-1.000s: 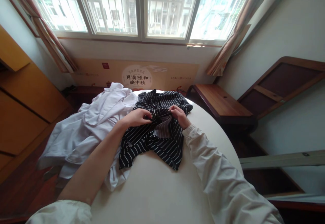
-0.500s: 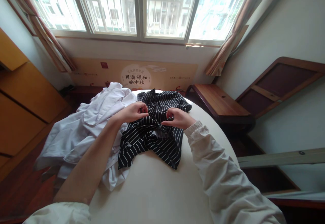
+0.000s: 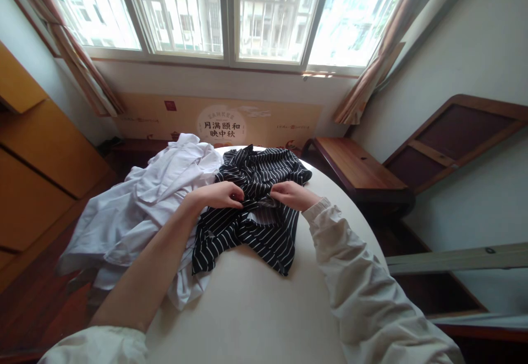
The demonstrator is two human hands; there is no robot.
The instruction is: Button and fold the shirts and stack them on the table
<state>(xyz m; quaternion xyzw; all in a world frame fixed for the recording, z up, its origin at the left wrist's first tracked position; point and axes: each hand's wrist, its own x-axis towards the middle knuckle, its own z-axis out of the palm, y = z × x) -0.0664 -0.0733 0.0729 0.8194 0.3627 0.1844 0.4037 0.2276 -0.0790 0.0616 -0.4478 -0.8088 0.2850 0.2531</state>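
Note:
A black garment with thin white stripes (image 3: 264, 171) lies crumpled on the round white table (image 3: 251, 309); its exact kind is hard to make out. Over its left side, my left hand (image 3: 225, 194) is closed, thumb and fingers pinching the striped cloth. My right hand (image 3: 291, 194) grips the cloth near its right side, fingers pressed together. Between the hands, a small patch of grey-looking inner cloth shows. A pile of white cloth (image 3: 165, 182) lies just left of the garment, partly behind my left forearm.
The white pile hangs over the table's left edge. A wooden bench or low table (image 3: 358, 160) stands beyond the right edge. Orange cabinets (image 3: 45, 149) are at the left. A printed banner (image 3: 284, 114) runs below the window, with curtains (image 3: 82, 72) at the sides.
Both hands have come down slightly nearer to me on the garment. Their fingers, curled with gaps before, have closed on the striped cloth. The white pile has not moved.

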